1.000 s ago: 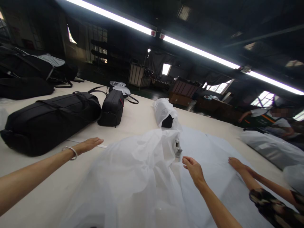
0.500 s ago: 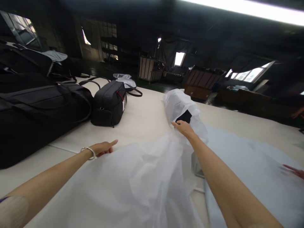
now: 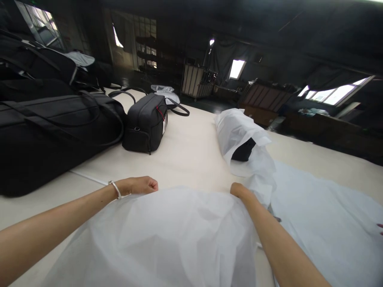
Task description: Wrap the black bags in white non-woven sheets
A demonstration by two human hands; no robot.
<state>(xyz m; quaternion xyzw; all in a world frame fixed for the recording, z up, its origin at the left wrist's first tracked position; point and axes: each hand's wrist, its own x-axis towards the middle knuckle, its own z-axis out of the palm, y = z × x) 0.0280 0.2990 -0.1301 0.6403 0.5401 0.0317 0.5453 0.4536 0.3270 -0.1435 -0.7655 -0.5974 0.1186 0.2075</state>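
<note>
A large translucent white sheet or bag [image 3: 179, 235] spreads across the near edge of the cream table [image 3: 191, 159]. My left hand [image 3: 145, 185], with a white band on its wrist, is closed on the sheet's upper left edge. At the upper right edge my right hand [image 3: 239, 190] is also closed on it, its fingertips hidden. Beyond my right hand lies a white-wrapped bundle [image 3: 233, 127], open toward me, with a black item [image 3: 243, 150] showing inside.
A small black bag [image 3: 145, 123] and a large black duffel [image 3: 60, 135] stand at the left, with more black bags behind. Pale blue sheeting [image 3: 326, 219] covers the right side. Another person's fingertips [image 3: 380, 226] show at the right edge.
My right hand has come back from the wrapped bundle to the near sheet and closed. My left fingers have curled shut on it. The sheet's far edge is now stretched between my hands.
</note>
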